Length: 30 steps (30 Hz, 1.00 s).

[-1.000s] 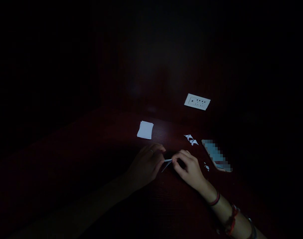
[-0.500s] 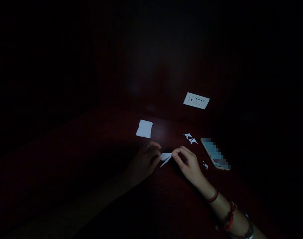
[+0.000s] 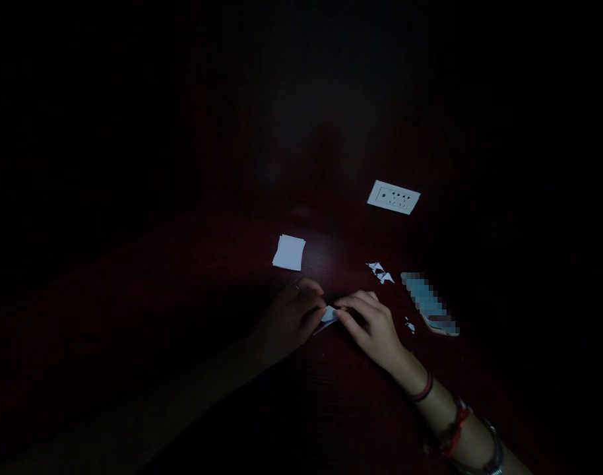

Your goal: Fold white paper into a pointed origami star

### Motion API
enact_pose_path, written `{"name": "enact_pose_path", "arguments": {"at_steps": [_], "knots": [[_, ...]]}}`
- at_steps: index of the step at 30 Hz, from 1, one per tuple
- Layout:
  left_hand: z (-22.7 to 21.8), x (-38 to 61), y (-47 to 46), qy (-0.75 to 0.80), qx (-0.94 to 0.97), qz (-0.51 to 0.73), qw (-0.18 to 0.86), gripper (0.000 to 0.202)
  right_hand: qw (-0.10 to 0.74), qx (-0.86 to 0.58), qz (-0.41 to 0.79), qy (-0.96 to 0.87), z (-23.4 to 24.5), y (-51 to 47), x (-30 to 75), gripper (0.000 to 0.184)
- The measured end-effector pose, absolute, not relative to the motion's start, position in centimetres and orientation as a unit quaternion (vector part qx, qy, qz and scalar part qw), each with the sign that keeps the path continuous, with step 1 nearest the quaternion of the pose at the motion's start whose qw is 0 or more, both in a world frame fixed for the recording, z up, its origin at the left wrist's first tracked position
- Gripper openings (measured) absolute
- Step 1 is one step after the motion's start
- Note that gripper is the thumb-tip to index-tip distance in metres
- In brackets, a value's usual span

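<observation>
Between my two hands is a small piece of folded white paper [image 3: 328,315], low over the dark red table. My left hand [image 3: 294,320], in shadow and with a ring on one finger, pinches its left side between thumb and fingers. On the other side, my right hand [image 3: 373,326] has its thumb and fingertips closed on the right end of the paper. The fingers hide part of the folds. Bracelets circle the right wrist and forearm.
A stack of white paper squares [image 3: 289,253] lies beyond my left hand. Small folded paper pieces [image 3: 380,272] lie past my right hand, near a phone [image 3: 430,305] and tiny white scraps [image 3: 410,325]. A socket plate [image 3: 394,197] is on the wall behind.
My right hand has shifted slightly left, its fingers reaching further over the paper. Less of the paper shows, and its lower flap sits closer to the rest. The left hand has barely moved.
</observation>
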<state>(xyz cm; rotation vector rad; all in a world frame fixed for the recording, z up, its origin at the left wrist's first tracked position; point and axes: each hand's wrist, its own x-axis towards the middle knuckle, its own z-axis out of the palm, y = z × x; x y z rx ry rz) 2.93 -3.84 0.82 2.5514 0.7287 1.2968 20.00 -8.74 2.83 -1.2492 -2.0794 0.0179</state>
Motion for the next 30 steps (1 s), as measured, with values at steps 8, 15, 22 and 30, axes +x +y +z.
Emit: {"name": "enact_pose_path", "arguments": {"at_steps": [8,15,22,30], "knots": [[1.2,2.9,-4.1,0.239,0.874,0.416,0.077,0.010,0.350,-0.466,-0.025,-0.812,3.1,-9.0,19.5,0.011],[1.4,3.1,-4.2,0.240,0.873,0.421,0.059,0.010,0.344,-0.472,-0.013,-0.812,3.0,-8.9,19.3,0.010],[1.2,3.1,-4.2,0.233,0.879,0.412,0.064,0.010,0.341,-0.469,0.036,-0.814,3.1,-8.9,19.1,0.007],[1.1,3.0,-4.2,0.233,0.875,0.416,0.083,0.011,0.363,-0.478,0.062,-0.798,3.2,-9.1,18.9,0.003]]}}
